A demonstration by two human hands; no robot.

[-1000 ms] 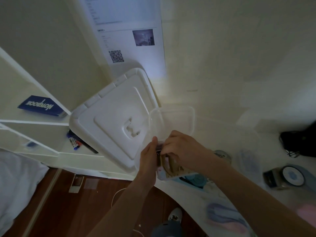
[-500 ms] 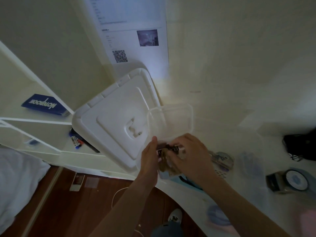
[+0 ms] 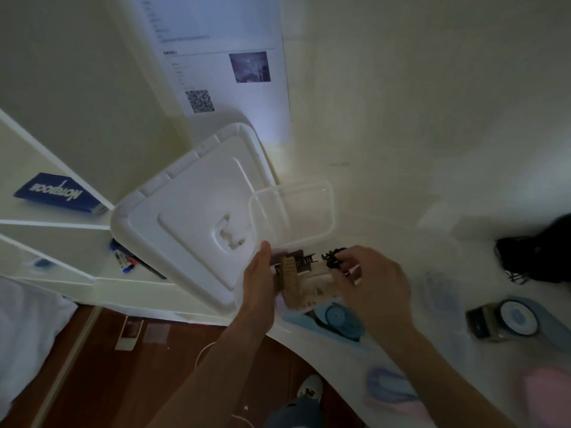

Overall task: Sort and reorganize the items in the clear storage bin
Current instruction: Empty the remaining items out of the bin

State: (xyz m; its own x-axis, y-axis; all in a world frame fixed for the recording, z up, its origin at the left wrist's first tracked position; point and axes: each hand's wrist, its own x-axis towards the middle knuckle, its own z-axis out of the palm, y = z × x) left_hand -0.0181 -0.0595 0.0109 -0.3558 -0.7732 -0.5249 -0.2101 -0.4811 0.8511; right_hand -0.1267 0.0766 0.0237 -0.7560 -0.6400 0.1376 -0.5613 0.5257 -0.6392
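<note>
A: What is being done by each hand?

B: A small black clip [image 3: 333,257] is pinched in the fingertips of the right hand [image 3: 370,282], just above the open clear bin [image 3: 309,291]. The bin's near left side is braced by the left hand [image 3: 258,282], held flat with the fingers pressed together against the wall.

A: Where is the bin found, and what is held in it?

B: It is set at the tabletop [image 3: 386,211] edge, its clear lid [image 3: 292,211] stood open behind it. A tan comb-like clip [image 3: 289,281] and dark toothed pieces are seen inside; more cannot be told.

A: How are these things expected to handle?

B: The clips are judged light, stiff and prone to snagging on one another, so each is best taken at its spine, not the teeth. The bin is thin, light and slippery; it would slide unless steadied at the wall. A large white lid [image 3: 185,223] leans just beside it.
</note>
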